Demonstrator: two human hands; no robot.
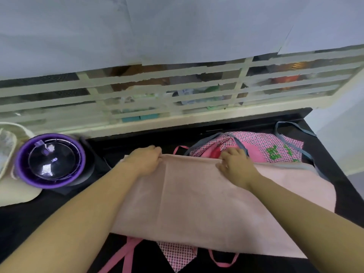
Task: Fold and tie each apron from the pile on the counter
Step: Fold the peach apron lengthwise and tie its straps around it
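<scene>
Counter (29, 223): left hand (145, 160) and right hand (234, 164) each pinch the apron (197, 203) edge nearest the pile (266, 144); keep it taut, corners aligned

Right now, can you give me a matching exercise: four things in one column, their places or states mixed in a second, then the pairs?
1. plain apron
2. checked apron
3. bowl
4. straps

A. far left
B. near edge, under the cloth
C. gripped by left hand and right hand
D. back right

Pairs: 1-C, 2-D, 3-A, 4-B
</scene>
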